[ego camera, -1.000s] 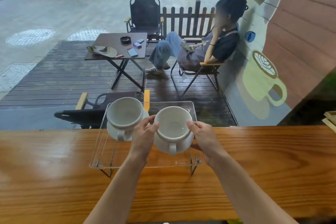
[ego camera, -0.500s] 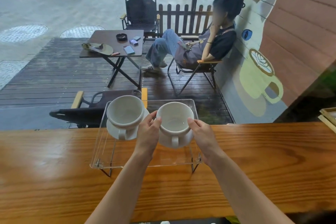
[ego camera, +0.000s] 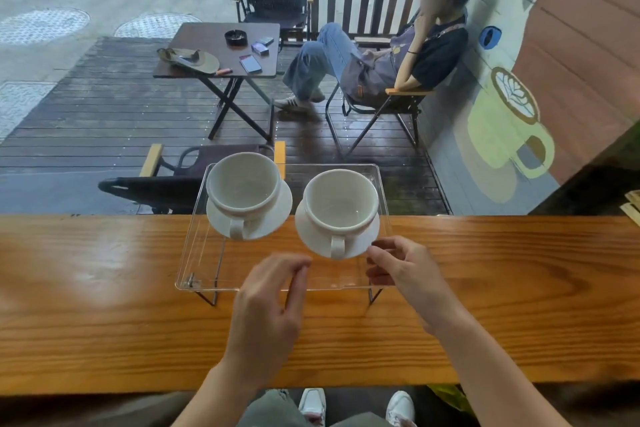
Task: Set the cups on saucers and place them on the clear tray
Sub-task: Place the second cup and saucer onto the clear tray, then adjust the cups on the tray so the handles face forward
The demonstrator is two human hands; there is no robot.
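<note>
The fingertips of the left hand (ego camera: 268, 302) are curled loosely together and grip nothing; they hover above the near edge of the clear tray (ego camera: 197, 253). The right hand (ego camera: 405, 274) is half open, its fingers bent and empty, its forefinger just beside the rim of the right saucer (ego camera: 360, 246) without clearly touching it. Both hands look like a release, the set judged steady enough to stand alone. The right cup (ego camera: 341, 201) sits on that saucer near the tray's right edge, handle turned toward the near edge, likely for easy picking up. The left cup (ego camera: 244, 182) rests on the left saucer (ego camera: 273, 215) by the far left corner, handle likewise facing near. The tray stands on thin wire legs at the far edge of the wooden counter (ego camera: 104, 305), so both sets appear placed.
</note>
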